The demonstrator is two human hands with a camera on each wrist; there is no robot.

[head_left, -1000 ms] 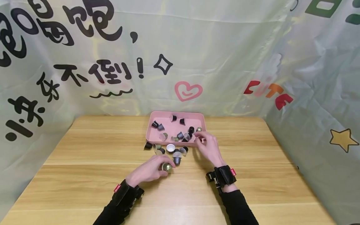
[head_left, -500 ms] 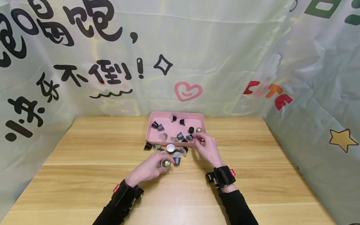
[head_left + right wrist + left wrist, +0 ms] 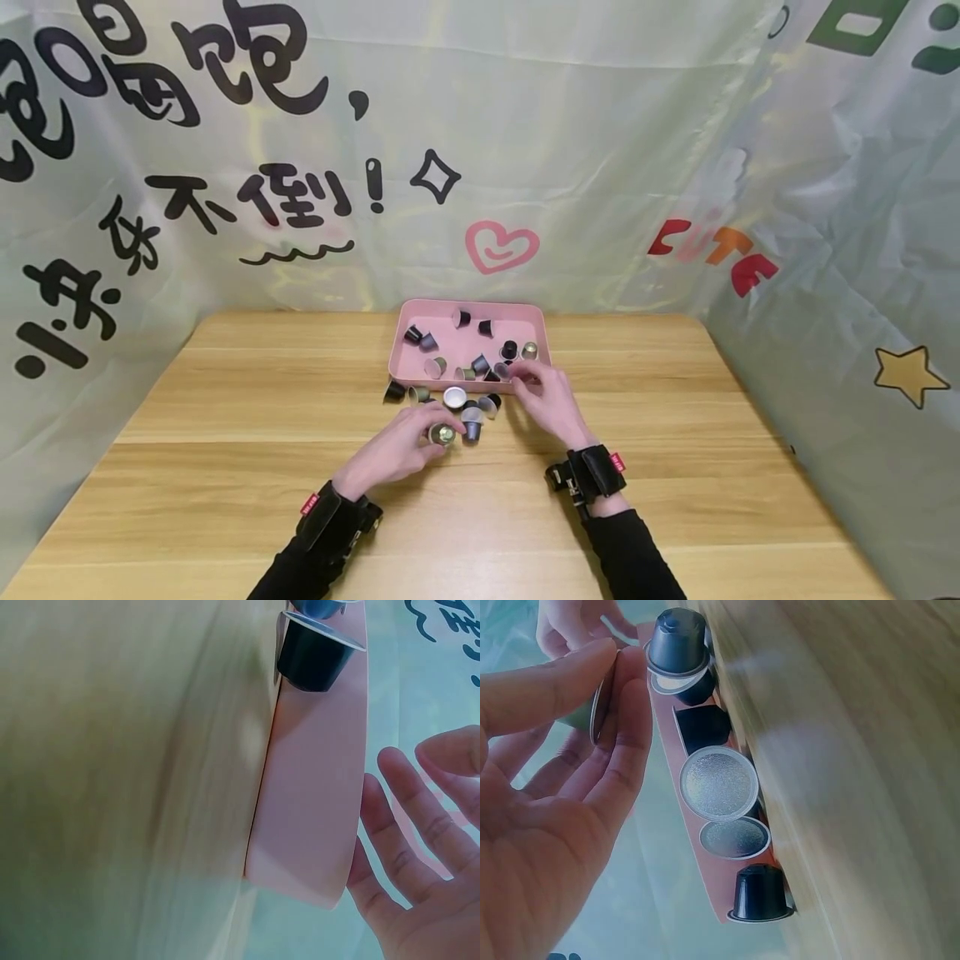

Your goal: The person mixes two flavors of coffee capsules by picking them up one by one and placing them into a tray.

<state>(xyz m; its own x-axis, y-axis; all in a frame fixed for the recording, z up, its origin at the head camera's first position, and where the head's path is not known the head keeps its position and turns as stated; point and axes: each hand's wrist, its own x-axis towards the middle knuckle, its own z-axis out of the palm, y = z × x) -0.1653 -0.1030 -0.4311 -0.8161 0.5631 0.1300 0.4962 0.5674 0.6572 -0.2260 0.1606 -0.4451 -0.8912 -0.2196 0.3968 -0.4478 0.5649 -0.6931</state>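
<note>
My left hand (image 3: 393, 446) pinches a green coffee capsule (image 3: 442, 434) between thumb and fingers, just above the table. In the left wrist view that capsule (image 3: 579, 718) is partly covered by the fingers, its rimmed lid side-on. My right hand (image 3: 551, 400) reaches over the front right corner of the pink tray (image 3: 408, 377), fingers loosely bent. Beside its fingertips lies a grey capsule (image 3: 502, 371) in the tray. Nothing shows between the right fingers in the right wrist view, though whether they touch a capsule cannot be told.
Several capsules lie along the tray's front on the wooden table (image 3: 637, 500), among them a black one (image 3: 393, 391), a white-lidded one (image 3: 454, 397) and a grey one (image 3: 472, 431). More black, blue-grey and green capsules lie scattered inside the tray. A printed cloth (image 3: 600, 167) hangs behind.
My left hand has risen slightly away from me with the green capsule still pinched. The right hand has shifted a little left along the tray, and the grey capsules by its fingertips have moved slightly.
</note>
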